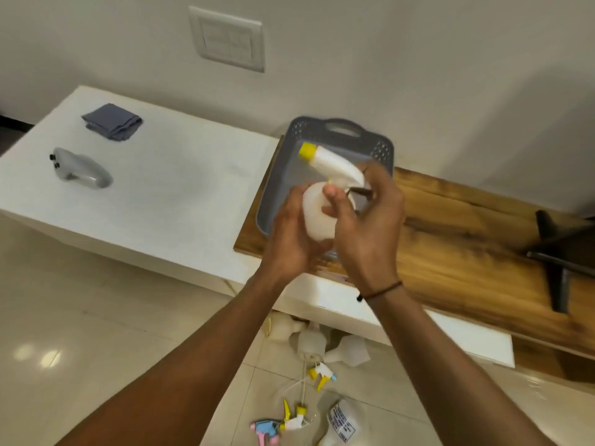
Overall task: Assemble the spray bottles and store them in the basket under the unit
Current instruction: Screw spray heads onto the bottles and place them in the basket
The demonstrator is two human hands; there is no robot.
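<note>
My left hand (291, 233) grips a white translucent spray bottle (314, 217) by its body, held above the grey basket (325, 136) on the low unit. My right hand (367, 217) is closed around the bottle's neck, under the white spray head with a yellow nozzle (325, 160). On the floor below lie several loose white bottles (310, 341), a white-and-yellow spray head (322, 375), a white one with a yellow trigger (294, 420), and a pink-and-blue one (265, 431). One labelled bottle (341, 424) lies at the bottom edge.
The basket rests where the unit's white top (167, 175) meets its wooden section (467, 246). A folded grey cloth (112, 120) and a grey controller-like device (80, 169) lie on the white top. A dark metal stand (560, 252) sits at the right. A wall switch plate (227, 38) is behind.
</note>
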